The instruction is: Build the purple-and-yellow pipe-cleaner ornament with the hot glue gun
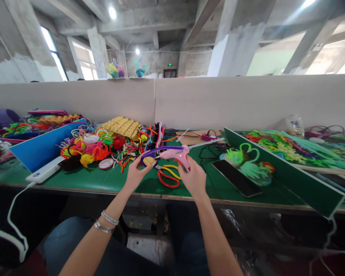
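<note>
A pink hot glue gun (174,153) is gripped by its handle in my right hand (194,178), its nozzle pointing left. A clear glue stick (205,143) sticks out of its back end. My left hand (135,176) pinches a small yellow rounded piece (148,161) with a purple pipe cleaner (151,152) curving around and above it. The nozzle is close to this piece; whether they touch I cannot tell. Below the glue gun lie scissors (167,182) with red and yellow handles on the green tabletop (145,186).
Colourful pipe cleaner bundles (87,145) and a yellow egg-carton sheet (122,126) lie left, by a blue divider (50,143) and white power strip (44,170). To the right are a black phone (236,178), green pipe cleaner swans (251,168) and a green divider (287,174).
</note>
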### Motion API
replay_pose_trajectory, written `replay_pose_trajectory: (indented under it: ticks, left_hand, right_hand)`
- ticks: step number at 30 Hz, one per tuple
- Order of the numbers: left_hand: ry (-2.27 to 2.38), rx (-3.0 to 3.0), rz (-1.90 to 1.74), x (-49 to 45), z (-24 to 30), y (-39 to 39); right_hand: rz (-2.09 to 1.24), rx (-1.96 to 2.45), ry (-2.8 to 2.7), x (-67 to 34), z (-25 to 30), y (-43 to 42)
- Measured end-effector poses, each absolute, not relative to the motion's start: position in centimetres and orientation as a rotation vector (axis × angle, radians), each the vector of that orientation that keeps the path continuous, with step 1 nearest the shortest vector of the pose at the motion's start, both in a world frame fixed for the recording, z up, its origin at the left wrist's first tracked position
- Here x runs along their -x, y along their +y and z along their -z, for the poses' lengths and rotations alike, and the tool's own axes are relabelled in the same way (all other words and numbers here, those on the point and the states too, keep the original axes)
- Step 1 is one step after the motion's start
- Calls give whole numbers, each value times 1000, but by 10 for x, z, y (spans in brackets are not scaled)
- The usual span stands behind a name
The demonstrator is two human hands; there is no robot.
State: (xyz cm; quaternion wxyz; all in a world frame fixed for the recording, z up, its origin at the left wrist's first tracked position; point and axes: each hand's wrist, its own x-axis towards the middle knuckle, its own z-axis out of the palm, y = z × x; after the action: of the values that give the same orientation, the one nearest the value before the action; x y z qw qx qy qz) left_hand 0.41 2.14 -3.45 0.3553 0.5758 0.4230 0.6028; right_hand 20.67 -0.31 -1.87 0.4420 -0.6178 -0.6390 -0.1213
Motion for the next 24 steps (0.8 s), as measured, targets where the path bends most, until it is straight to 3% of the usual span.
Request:
replay_pose_trajectory:
  ticks: [24]
  left_hand:
    - [1040, -1201, -1636, -4, 31, 25]
  right_hand:
    - [414, 1509, -1615, -204, 21, -4]
